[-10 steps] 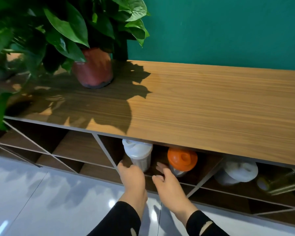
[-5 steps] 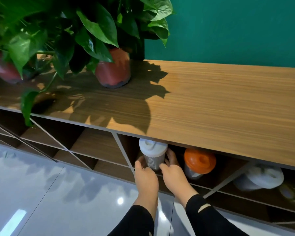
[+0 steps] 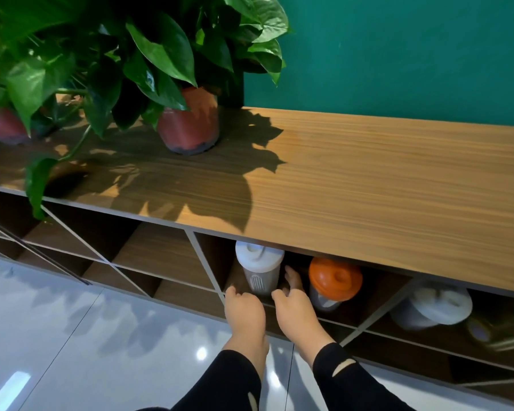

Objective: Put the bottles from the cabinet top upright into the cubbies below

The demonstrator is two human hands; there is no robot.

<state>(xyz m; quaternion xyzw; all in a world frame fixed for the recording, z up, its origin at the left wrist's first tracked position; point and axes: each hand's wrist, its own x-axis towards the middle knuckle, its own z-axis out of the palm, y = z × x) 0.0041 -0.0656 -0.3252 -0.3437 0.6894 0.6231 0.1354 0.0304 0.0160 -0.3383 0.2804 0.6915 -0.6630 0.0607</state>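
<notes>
A clear bottle with a white lid (image 3: 258, 269) stands upright in a cubby under the wooden cabinet top (image 3: 368, 188). My left hand (image 3: 245, 314) is curled at the bottle's lower left and my right hand (image 3: 296, 310) wraps its lower right, with fingers reaching in beside it. Both hands cup its base. To its right in the same cubby stands a bottle with an orange lid (image 3: 335, 277). No bottle is in sight on the cabinet top.
A white-lidded container (image 3: 433, 307) sits tilted in the cubby to the right, with a blurred clear bottle (image 3: 502, 330) beyond it. Two potted plants (image 3: 190, 126) (image 3: 0, 123) stand at the top's left. Slanted dividers (image 3: 208, 268) separate the cubbies. A glossy floor (image 3: 72, 351) lies below.
My right hand came over from beside the orange-lidded bottle to the white-lidded one, and both hands closed around its base. The view shifted left.
</notes>
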